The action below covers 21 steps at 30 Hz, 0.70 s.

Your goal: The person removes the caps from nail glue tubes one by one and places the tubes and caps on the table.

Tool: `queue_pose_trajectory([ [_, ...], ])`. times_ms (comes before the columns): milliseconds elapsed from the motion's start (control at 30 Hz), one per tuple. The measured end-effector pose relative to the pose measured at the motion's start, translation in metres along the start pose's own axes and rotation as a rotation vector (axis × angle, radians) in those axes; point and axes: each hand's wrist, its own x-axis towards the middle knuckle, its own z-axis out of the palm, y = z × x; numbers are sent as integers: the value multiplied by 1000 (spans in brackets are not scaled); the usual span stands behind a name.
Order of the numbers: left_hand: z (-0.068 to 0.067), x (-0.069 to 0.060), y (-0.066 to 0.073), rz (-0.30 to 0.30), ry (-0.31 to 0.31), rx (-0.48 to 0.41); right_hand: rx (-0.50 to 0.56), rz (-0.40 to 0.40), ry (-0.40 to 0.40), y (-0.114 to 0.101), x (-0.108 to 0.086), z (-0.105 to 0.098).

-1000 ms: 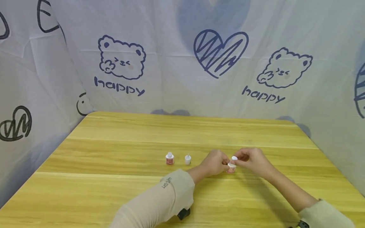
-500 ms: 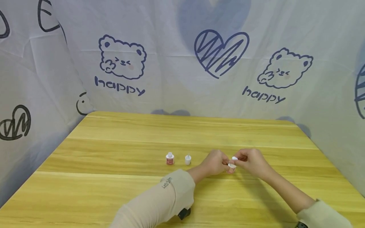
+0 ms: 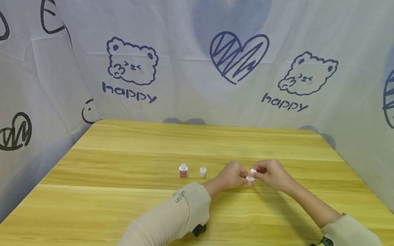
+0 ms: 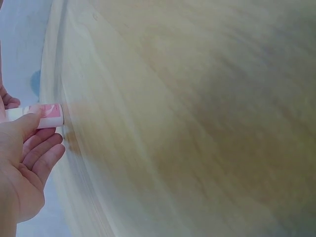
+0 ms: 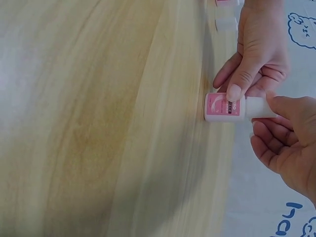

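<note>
A small bottle with a pink label stands upright on the table, right of the middle in the head view. My left hand grips its body between thumb and fingers, the thumb lying over the label in the right wrist view. The bottle's white cap is pinched by my right hand at the top. Whether the cap is loose or tight cannot be seen. To the left of my hands stand a second red-labelled bottle, its pale tip showing, and a separate white cap with a thin spike pointing up.
The wooden table reaches back to a white cloth with printed bears and hearts. More cloth hangs along both sides. My left forearm crosses in front of the second bottle and the loose cap.
Both hands stay at the bottle in the same place. My right wrist shifts slightly while its fingers remain on the cap. The other bottle and loose cap have not moved.
</note>
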Motion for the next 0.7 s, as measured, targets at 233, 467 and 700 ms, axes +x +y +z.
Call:
queue_pose_trajectory([
  [233, 0, 2, -1, 3, 4, -21, 16, -43, -49, 3, 2, -3],
  [467, 0, 2, 0, -2, 0, 9, 34, -48, -107, 1, 3, -9],
  [700, 0, 1, 0, -10, 1, -10, 35, 49, -38, -1, 2, -4],
])
